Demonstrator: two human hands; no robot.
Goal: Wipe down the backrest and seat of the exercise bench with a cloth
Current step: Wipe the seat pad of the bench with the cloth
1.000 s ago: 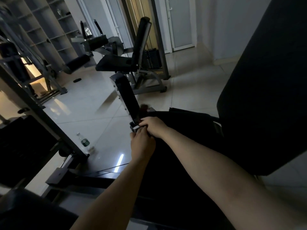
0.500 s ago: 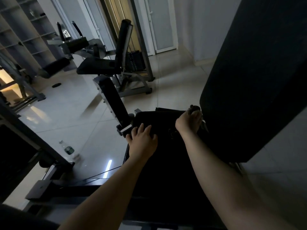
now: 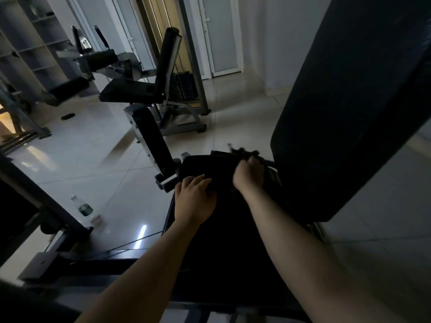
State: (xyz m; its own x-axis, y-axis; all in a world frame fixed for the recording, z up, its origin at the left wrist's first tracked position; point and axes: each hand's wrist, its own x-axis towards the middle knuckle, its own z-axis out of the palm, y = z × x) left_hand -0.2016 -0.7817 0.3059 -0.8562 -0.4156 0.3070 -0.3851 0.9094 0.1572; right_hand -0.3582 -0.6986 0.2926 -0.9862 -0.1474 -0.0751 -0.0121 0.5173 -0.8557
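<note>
- The left hand (image 3: 194, 199) lies palm down, fingers spread flat, on the black padded seat surface (image 3: 224, 241).
- The right hand (image 3: 248, 176), arm extended, clenches a dark crumpled cloth (image 3: 243, 152) at the seat's far edge, just beside the tall black padded backrest (image 3: 349, 108).

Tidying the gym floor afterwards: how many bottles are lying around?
1. A clear bottle stands on the tiled floor left of the bench seat. Dark areas may hide others.

Matt black padding is seen on the seat (image 3: 224, 229) and backrest (image 3: 345, 113); the tiled floor (image 3: 93, 159) is glossy.
</note>
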